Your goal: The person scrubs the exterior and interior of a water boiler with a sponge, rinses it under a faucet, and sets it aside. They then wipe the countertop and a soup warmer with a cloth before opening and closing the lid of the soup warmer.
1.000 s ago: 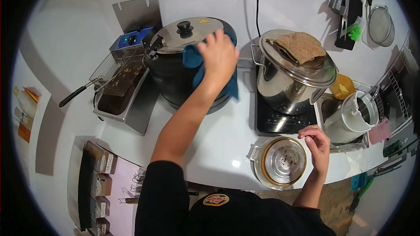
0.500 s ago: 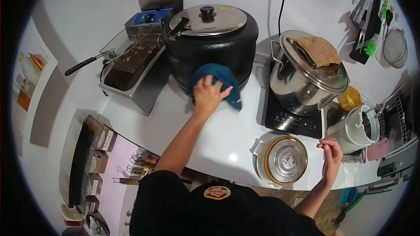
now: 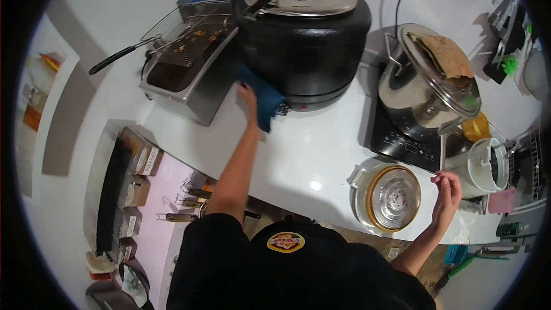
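My left hand [image 3: 248, 103] is closed on a blue cloth [image 3: 267, 102] and presses it to the lower left side of a big black soup kettle [image 3: 304, 51]. The kettle has a steel lid [image 3: 327, 1] with a black knob, and part of the cloth hangs down onto the white counter. My right hand [image 3: 449, 195] is held at the counter's front edge with its fingers curled together and nothing seen in them. Beside it stands a lidded glass pot [image 3: 395, 198] with an amber rim.
Left of the kettle stands a deep fryer [image 3: 201, 89] with a wire basket [image 3: 183, 20] whose handle juts left. A tall steel pot [image 3: 413, 92] rests on an induction cooker [image 3: 402, 148]. Farther right is a white bucket [image 3: 481, 166]. Labelled containers [image 3: 138, 189] line the lower left.
My left hand has moved the blue cloth from the kettle's front round to its lower left side. The view has shifted, and my right hand stays beside the glass pot.
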`<state>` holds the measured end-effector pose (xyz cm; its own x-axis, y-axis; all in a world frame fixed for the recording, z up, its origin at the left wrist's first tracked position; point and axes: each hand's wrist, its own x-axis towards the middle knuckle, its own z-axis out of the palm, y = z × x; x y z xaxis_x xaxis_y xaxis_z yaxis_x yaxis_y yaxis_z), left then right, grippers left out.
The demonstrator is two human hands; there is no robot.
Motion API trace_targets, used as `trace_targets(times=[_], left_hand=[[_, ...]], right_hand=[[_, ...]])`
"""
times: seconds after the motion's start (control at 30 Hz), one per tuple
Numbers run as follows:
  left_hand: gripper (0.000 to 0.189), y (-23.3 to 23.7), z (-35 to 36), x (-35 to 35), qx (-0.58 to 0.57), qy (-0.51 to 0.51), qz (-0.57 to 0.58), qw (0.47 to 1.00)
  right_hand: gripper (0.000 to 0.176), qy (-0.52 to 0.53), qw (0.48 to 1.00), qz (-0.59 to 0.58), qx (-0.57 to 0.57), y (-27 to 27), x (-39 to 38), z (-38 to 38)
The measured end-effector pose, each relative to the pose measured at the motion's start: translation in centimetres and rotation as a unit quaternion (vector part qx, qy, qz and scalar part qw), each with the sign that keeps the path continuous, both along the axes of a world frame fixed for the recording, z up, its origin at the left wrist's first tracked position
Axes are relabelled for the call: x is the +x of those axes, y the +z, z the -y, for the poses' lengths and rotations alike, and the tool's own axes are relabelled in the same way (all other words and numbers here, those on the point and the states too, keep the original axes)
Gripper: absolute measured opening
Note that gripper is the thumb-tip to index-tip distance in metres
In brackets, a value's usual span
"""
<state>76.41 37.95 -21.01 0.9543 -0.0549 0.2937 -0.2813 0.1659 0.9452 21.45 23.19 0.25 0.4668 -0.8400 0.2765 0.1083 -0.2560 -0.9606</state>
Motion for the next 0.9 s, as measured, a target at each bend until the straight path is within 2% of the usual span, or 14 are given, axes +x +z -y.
trace_targets(times=[0.03, 0.07, 0.1, 0.13, 0.2, 0.23, 0.33, 0.37, 0.47, 0.5, 0.6, 0.63, 0.73, 0.9], left_hand=[[0.036, 6.6, -1.0, -6.0, -0.062, 0.017, -0.152, 0.986], [0.035, 6.5, -1.4, -7.4, -0.148, 0.0, -0.187, 0.971], [0.035, 7.4, -3.4, -8.6, 0.092, -0.007, -0.045, 0.995], [0.036, 9.4, -5.0, -9.7, 0.326, -0.012, 0.094, 0.94], [0.038, 15.1, -8.2, -10.0, 0.386, -0.014, 0.151, 0.91], [0.039, 16.1, -9.5, -10.1, 0.417, -0.024, 0.173, 0.892], [0.04, 15.0, -10.1, -6.6, 0.548, -0.101, 0.15, 0.816], [0.04, 14.6, -9.7, -5.6, 0.597, -0.165, 0.074, 0.782], [0.041, 3.9, -8.6, -2.1, 0.644, -0.154, 0.213, 0.718], [0.041, 3.2, -8.0, -1.9, 0.589, -0.096, 0.258, 0.76], [0.044, 0.6, -4.6, 4.7, 0.627, -0.159, 0.307, 0.698], [0.042, 3.5, -3.9, 4.5, 0.607, -0.187, 0.311, 0.707], [0.04, -1.3, -1.0, 9.7, 0.527, -0.093, 0.377, 0.756], [0.04, -1.0, -0.8, 11.4, 0.551, -0.163, 0.401, 0.713]], right_hand=[[0.013, 0.013, 1.0, 0.0, -0.009, 0.0, 1.1, 0.2], [0.012, 0.027, 0.999, 0.0, -0.018, 0.4, 2.3, 0.3], [0.012, 0.04, 0.999, -0.001, -0.029, 0.8, 3.5, 0.5], [0.012, 0.062, 0.997, -0.013, -0.054, 1.5, 4.6, 0.2], [0.013, 0.099, 0.989, -0.033, -0.108, 2.9, 7.4, -0.7], [0.013, 0.104, 0.988, -0.022, -0.11, 2.9, 7.8, -0.9], [0.013, 0.098, 0.99, -0.002, -0.101, 2.7, 8.4, -1.2], [0.013, 0.088, 0.99, -0.014, -0.114, 2.7, 8.1, -1.1], [0.013, 0.037, 0.99, -0.029, -0.13, 2.1, 6.1, -1.0], [0.013, 0.014, 0.992, -0.025, -0.12, 1.8, 5.0, -0.8], [0.013, -0.08, 0.993, -0.02, -0.087, 1.4, 2.7, -1.5], [0.013, -0.11, 0.991, -0.014, -0.073, 1.2, 1.9, -1.9], [0.016, -0.153, 0.986, -0.022, -0.062, 0.4, -0.6, -3.5], [0.015, -0.193, 0.979, -0.061, -0.03, -0.4, -2.6, -6.2]])
